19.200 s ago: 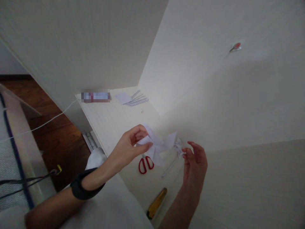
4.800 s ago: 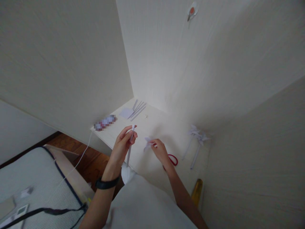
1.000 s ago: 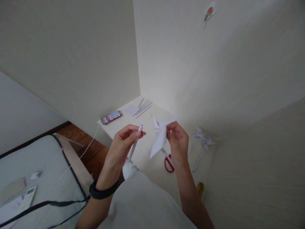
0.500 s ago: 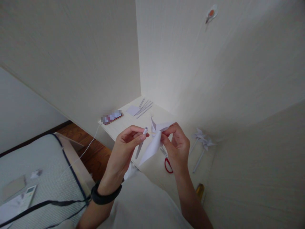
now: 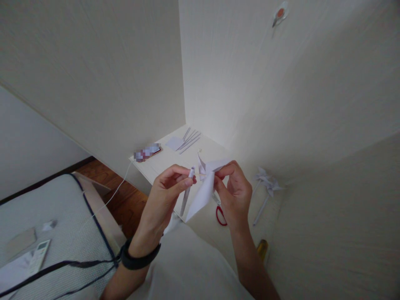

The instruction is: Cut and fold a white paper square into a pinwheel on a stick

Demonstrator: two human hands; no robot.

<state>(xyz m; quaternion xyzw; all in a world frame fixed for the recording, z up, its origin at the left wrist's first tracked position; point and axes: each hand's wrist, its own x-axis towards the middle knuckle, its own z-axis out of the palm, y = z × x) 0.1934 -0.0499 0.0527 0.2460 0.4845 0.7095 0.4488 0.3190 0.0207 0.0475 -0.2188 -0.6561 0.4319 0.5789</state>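
Note:
My left hand pinches the top of a thin rolled white paper stick that hangs down from its fingers. My right hand is closed on a folded white paper pinwheel, whose long blade points down and left. The stick's top end and the pinwheel's middle are almost touching, held above the white desk. A black band sits on my left wrist.
On the desk lie red-handled scissors, two finished white pinwheels on sticks, a bundle of paper sticks with a paper square, a phone with a white cable, and a yellow tool. Walls close in behind and right; a bed is at left.
Over the last second my hands have come together, bringing the stick's top up to the pinwheel's middle. Earlier the pinwheel was picked up from the desk.

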